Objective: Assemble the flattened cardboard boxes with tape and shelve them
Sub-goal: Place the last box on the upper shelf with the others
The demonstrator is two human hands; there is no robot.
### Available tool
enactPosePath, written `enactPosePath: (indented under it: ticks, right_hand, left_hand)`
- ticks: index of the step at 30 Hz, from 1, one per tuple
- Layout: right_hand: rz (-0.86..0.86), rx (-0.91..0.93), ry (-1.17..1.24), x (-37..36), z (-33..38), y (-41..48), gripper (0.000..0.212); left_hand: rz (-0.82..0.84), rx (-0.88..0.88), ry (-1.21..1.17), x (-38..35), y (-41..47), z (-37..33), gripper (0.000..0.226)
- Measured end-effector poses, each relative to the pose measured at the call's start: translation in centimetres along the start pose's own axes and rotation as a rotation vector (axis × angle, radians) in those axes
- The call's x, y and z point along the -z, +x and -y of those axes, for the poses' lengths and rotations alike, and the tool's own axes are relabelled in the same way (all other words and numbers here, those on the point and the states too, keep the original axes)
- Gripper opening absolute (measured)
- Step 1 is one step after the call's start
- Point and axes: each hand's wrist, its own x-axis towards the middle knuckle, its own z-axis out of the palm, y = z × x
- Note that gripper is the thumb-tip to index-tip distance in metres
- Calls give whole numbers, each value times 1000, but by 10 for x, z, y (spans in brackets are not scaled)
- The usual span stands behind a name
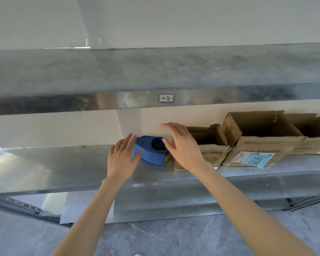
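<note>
- My left hand (121, 159) and right hand (183, 145) are both spread, fingers straight, gripping nothing. They flank the tape dispenser (151, 150), apparently to take it up.
- Tape dispenser: one, blue, lying on the metal shelf (63, 163) just left of the boxes. I cannot tell whether my left thumb touches it.
- Cardboard boxes: three, open-topped, side by side against the wall, evidently shelved: small box (209, 145), middle box (257, 137), end box (314, 137).
- Blue note (257, 159): one, on the middle box.

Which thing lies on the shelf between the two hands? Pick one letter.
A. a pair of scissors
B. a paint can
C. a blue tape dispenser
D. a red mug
C: the blue tape dispenser lies on the metal shelf between the left hand and the right hand, both open.
</note>
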Motion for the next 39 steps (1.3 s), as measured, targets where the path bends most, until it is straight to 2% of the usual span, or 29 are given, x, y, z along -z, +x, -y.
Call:
enactPosePath:
  ticks: [3, 6, 11, 14, 19, 30, 34, 36, 39]
  right_hand:
    - [113, -28, -26, -38, 25, 19, 44]
    - [249, -160, -34, -77, 33, 27, 53]
    - [503, -311, -318, -117, 18, 19, 79]
    - [604, -361, -323, -126, 10, 21, 86]
    - [604, -383, -186, -134, 14, 29, 85]
    - [587, -189, -130, -208, 90, 57, 82]
    - [604, -164, -81, -200, 94, 60, 92]
    - [547, -160, -10, -182, 96, 59, 91]
    - [371, -160, 15, -143, 87, 57, 80]
  left_hand:
    - [26, -26, 45, 8, 5, 38, 62]
    - [47, -39, 73, 13, 9, 76, 64]
    - [89, -53, 79, 17, 12, 120, 67]
    - [90, -45, 34, 20, 13, 136, 69]
    - [84, -16, 22, 18, 10, 158, 69]
    - [43, 22, 12, 29, 5, 195, 69]
    - [40, 18, -10, 30, 5, 193, 68]
    - [30, -6, -47, 30, 8, 182, 68]
    - [18, -68, -117, 28, 16, 154, 67]
